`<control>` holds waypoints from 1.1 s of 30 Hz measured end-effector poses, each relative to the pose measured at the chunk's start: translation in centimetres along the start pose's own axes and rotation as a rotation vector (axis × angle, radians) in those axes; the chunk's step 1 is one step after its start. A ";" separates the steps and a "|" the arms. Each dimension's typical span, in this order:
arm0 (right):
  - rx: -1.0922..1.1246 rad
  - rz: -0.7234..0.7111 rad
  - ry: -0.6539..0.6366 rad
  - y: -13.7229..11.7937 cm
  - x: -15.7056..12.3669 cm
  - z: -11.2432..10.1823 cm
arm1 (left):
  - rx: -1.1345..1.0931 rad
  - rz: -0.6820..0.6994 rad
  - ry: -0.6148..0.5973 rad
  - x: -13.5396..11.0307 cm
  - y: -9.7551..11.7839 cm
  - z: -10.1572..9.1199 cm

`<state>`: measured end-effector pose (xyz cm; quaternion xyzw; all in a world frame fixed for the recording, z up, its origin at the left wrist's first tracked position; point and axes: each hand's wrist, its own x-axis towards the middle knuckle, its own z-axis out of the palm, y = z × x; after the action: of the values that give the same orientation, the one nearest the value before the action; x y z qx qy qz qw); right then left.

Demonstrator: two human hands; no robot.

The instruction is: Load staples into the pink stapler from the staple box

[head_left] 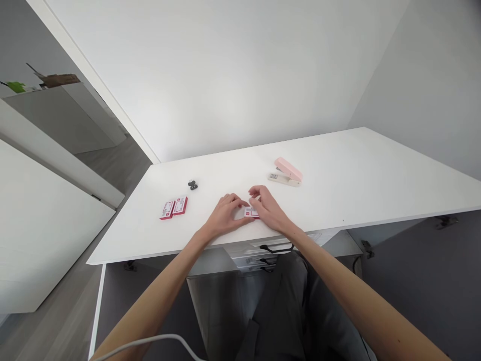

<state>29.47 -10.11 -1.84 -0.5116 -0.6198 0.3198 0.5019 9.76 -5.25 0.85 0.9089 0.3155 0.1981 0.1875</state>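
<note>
A small red and white box (251,212) lies on the white desk (338,185) near its front edge, between both hands. My left hand (225,214) grips its left side with curled fingers. My right hand (267,208) holds its right side, the fingers bent over the top. Much of the box is hidden by the fingers. Behind my right hand stands a pink stapler (287,172) on the desk.
Two more red and white boxes (174,207) lie side by side at the left of the desk. A small black binder clip (193,185) sits behind them. White drawers with black handles (276,248) are under the desk front. Walls stand behind and to the right.
</note>
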 end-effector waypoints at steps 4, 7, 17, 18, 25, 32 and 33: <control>-0.023 0.033 0.184 0.2 0.1 0.0 | 0.121 -0.039 0.094 -0.7 -0.3 -0.3; -0.060 0.056 0.237 0.2 0.0 0.0 | 0.302 -0.165 0.239 -2.4 -1.4 -1.2; -0.107 0.057 0.206 0.6 -0.1 0.1 | 0.558 -0.335 0.418 -7.5 -3.3 -3.8; -0.107 0.060 0.208 0.6 -0.1 0.1 | 0.557 -0.317 0.403 -7.4 -3.2 -3.7; -0.095 0.058 0.220 0.4 -0.3 0.1 | 0.582 -0.323 0.446 -7.1 -3.0 -3.4; -0.108 0.046 0.216 0.8 -0.3 0.1 | 0.582 -0.247 0.409 -7.1 -2.9 -3.5; -0.126 0.035 0.244 1.0 -0.2 0.1 | 0.563 -0.231 0.392 -7.1 -2.9 -3.5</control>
<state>29.62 -10.06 -2.83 -0.5880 -0.5639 0.2243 0.5347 1.51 -6.96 0.78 0.8281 0.4882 0.2513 -0.1132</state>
